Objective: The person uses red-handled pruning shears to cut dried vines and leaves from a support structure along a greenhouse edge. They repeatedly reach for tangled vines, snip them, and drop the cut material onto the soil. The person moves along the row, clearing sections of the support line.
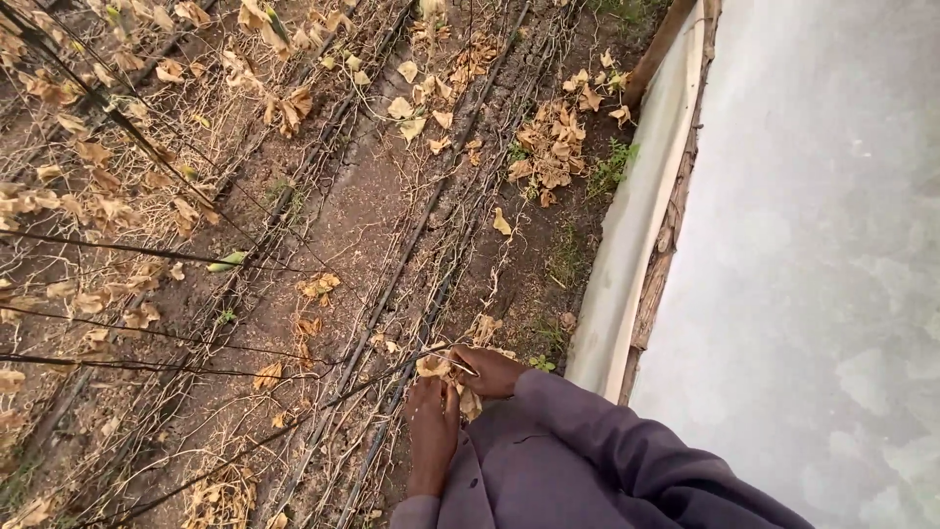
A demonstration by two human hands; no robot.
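Observation:
My left hand (432,428) reaches down over the soil, fingers curled at a clump of dry brown leaves and thin vine stems (438,366). Close beside it, my right hand (488,371) pinches the same dry vine, a pale stem crossing between its fingers. Both arms come from the bottom of the view in grey-purple sleeves (578,460). Black drip hoses (392,294) run along the ground right under the hands.
Bare brown soil (343,225) is strewn with dead leaves and withered vines (553,147). Dark support strings (117,250) cross the left side. A white plastic greenhouse wall (813,245) with a wooden base rail (661,255) runs along the right. Small green weeds (612,167) grow by it.

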